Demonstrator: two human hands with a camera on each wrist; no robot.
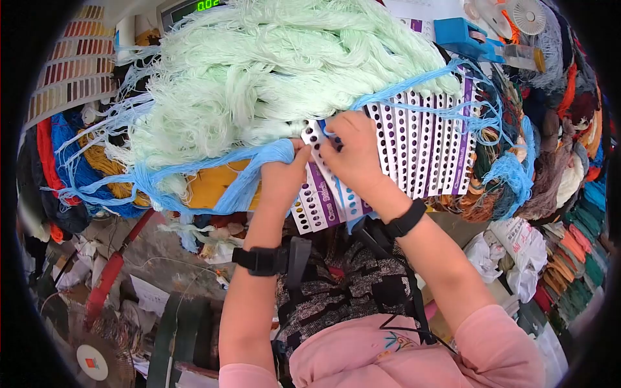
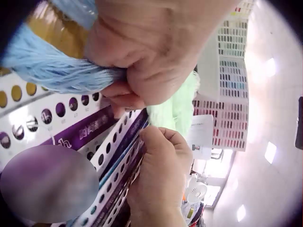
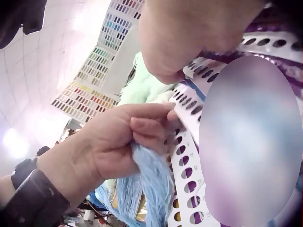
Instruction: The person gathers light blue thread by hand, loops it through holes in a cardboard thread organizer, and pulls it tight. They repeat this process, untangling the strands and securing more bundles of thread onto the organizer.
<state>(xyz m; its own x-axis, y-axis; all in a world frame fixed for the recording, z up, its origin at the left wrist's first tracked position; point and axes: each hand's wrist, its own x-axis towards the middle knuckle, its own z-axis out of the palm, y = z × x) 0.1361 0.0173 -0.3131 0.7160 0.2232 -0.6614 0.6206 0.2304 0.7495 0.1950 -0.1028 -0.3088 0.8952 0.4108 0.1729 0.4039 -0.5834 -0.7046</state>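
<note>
My left hand [image 1: 284, 174] curls round a light blue skein of thread [image 2: 57, 68], whose strands trail to the left. Its thumb and forefinger meet the end of a white card strip [image 1: 312, 132] punched with a row of holes. Close on the right, my right hand [image 1: 354, 152] has its thumb and bent fingers at the same strip. In the right wrist view a blue strand of thread [image 3: 195, 90] runs to those fingertips, which pinch it over the strip. More punched cards with purple bands [image 1: 417, 145] fan out to the right.
A large heap of pale green thread [image 1: 272, 71] lies beyond my hands. Further skeins hang along both sides. A blue tape dispenser [image 1: 456, 39] stands at the back right, and colour charts [image 1: 74, 61] are at the back left. A loose light blue skein [image 1: 511, 174] drapes over the right side.
</note>
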